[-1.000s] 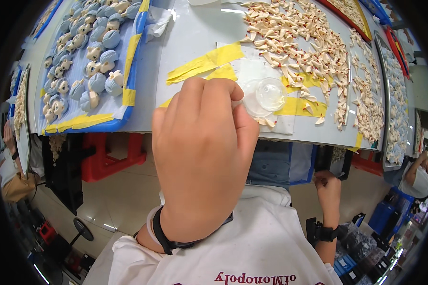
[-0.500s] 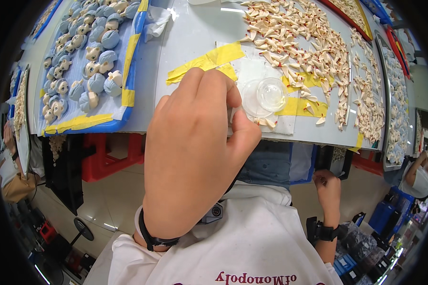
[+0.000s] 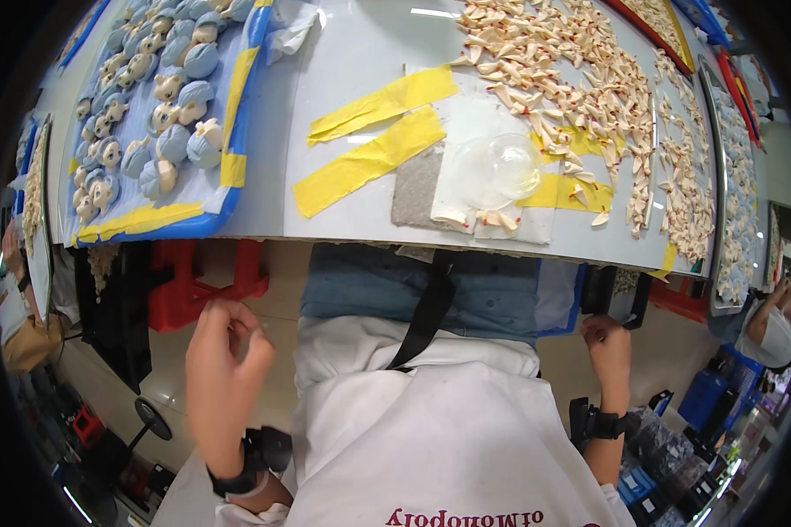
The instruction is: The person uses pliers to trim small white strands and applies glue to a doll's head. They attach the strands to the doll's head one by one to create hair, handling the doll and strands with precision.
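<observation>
My left hand (image 3: 224, 378) is below the table's front edge, in front of a red stool. Its fingers curl in toward the thumb, and I cannot make out anything in them. On the right, my right hand (image 3: 606, 351) hangs low beside a dark bin, its fingers also curled and what they hold, if anything, hidden. Neither hand touches the table. On the worktop, a round clear plastic dish (image 3: 501, 171) rests on a white pad (image 3: 453, 189). Beyond it lie many small cream pointed pieces (image 3: 571, 70) with red tips.
A blue-rimmed tray (image 3: 215, 224) at the left holds small doll heads (image 3: 176, 145) with pale blue hair. Yellow tape strips (image 3: 369, 162) stick to the white table (image 3: 343, 224). A grey rough patch (image 3: 416, 193) lies beside the pad. The red stool (image 3: 171, 294) stands below.
My left hand has left the tabletop beside the clear dish and dropped down and left, below the table edge. My right hand has stayed nearly in place.
</observation>
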The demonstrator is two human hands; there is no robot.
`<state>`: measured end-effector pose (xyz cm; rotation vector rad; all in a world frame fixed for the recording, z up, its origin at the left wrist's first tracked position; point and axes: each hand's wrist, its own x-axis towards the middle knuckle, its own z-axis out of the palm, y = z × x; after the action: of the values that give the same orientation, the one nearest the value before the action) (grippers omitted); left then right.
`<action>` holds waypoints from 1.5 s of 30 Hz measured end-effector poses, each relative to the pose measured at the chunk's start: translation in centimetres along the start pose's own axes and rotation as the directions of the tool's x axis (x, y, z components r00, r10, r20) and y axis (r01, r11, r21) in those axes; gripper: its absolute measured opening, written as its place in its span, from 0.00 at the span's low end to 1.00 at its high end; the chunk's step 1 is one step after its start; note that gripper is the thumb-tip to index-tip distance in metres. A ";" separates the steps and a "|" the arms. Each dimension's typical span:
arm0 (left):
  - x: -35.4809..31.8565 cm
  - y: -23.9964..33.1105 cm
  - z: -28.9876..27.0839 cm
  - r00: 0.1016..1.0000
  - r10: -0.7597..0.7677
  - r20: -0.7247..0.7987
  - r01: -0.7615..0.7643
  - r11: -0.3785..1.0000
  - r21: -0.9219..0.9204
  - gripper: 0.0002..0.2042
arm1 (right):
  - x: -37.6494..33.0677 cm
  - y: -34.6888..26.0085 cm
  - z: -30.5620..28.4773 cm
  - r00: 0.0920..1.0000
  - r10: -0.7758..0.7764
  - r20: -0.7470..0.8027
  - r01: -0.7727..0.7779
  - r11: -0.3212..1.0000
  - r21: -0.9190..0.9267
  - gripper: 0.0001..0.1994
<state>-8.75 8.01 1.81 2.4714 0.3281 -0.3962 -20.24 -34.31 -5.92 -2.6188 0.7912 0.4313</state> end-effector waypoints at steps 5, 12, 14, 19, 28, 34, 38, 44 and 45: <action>1.3 -8.9 3.1 0.985 -0.137 -0.107 0.169 0.896 0.411 0.06 | 0.5 1.7 1.3 0.998 0.046 0.044 -0.046 0.999 0.008 0.04; 1.6 -13.6 4.4 0.987 -0.130 -0.096 0.158 0.893 0.420 0.09 | 0.0 1.5 1.0 0.988 0.154 0.026 -0.154 0.988 -0.006 0.07; 1.9 -14.1 4.3 0.989 -0.136 -0.064 0.151 0.893 0.423 0.11 | -0.2 1.1 0.8 0.984 0.177 0.022 -0.176 0.984 -0.016 0.08; 2.7 -18.0 5.2 0.990 0.055 -0.128 -0.009 0.942 0.335 0.13 | -0.6 0.6 0.4 0.992 0.124 0.015 -0.124 0.992 -0.014 0.07; 2.5 -11.3 3.6 0.987 0.124 -0.101 -0.081 0.932 0.353 0.09 | -0.8 -2.6 -2.4 0.999 -0.037 0.027 0.034 0.995 0.092 0.05; 2.3 -3.8 1.8 1.000 0.004 -0.031 -0.001 0.994 0.108 0.06 | -1.4 -8.3 -6.8 0.996 -0.082 0.033 0.070 0.956 0.284 0.04; 1.9 -0.7 1.7 0.975 0.215 0.046 -0.213 0.976 -0.046 0.10 | -0.6 -14.5 -8.8 0.864 -0.441 -0.243 0.503 0.780 0.372 0.05; 0.8 2.8 2.0 0.914 0.397 0.084 -0.375 0.904 -0.204 0.20 | 3.2 -21.3 -7.8 0.568 -0.721 -0.398 0.813 0.568 0.130 0.12; 0.7 2.9 2.0 0.912 0.403 0.073 -0.384 0.904 -0.188 0.19 | 3.4 -21.8 -7.6 0.533 -0.745 -0.401 0.833 0.545 0.095 0.12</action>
<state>-7.55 4.65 1.55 2.2630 -0.1810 -0.3147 -3.55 -22.31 5.06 -2.4515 -0.3446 -0.3654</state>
